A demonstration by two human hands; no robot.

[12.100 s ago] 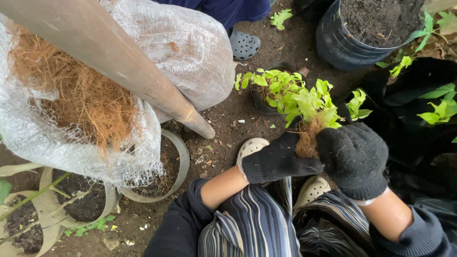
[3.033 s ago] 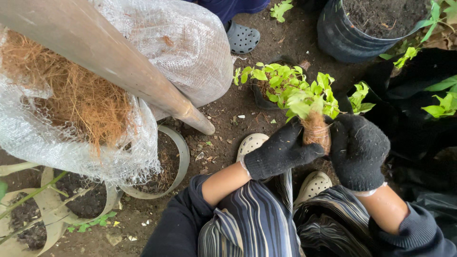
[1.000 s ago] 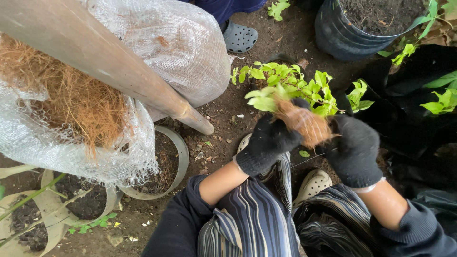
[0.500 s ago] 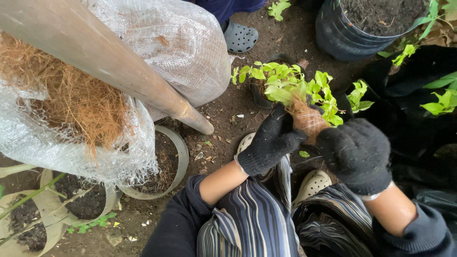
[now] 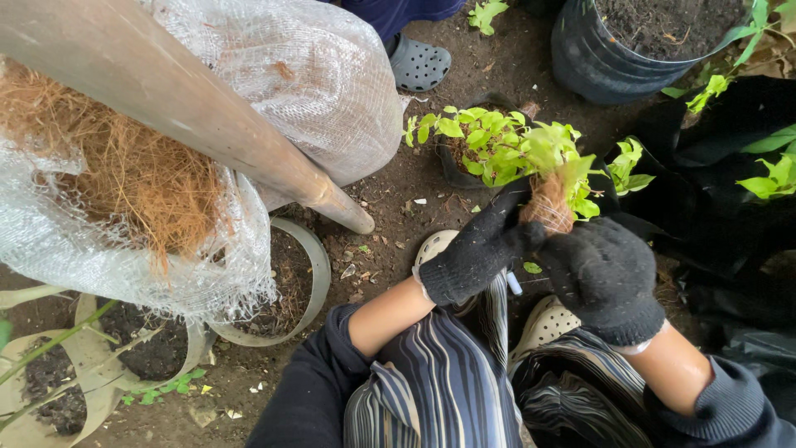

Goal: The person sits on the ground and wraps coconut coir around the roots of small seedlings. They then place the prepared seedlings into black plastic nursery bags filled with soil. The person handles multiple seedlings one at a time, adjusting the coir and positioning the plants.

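Nearest the camera are the person's striped trousers (image 5: 439, 382) and dark sleeves, with two pale clogs (image 5: 549, 322) showing just beyond the knees. Both hands wear black knit gloves and meet at a seedling (image 5: 557, 170), which serves as the landmark here: a small plant with bright green leaves and a brown, fibrous root ball (image 5: 547, 207). The left hand (image 5: 481, 249) comes up from below and to the left of the seedling, its fingers curled closed around the left side of the root ball. The right hand (image 5: 601, 278) sits just below and to the right of it, fingers bent in against the same root ball (the fingertips themselves are hidden, so how tightly they press cannot be told). Just behind the seedling stands a small dark pot (image 5: 464, 162) of similar green plants on bare soil. Well left of the seedling lies a white mesh sack (image 5: 315, 75) spilling brown coconut fibre (image 5: 124, 166), crossed by a thick pole (image 5: 191, 108). Farther off, up and right of the seedling, sits a large black pot (image 5: 613, 58) of soil, and a grey clog (image 5: 419, 62) lies up and left.
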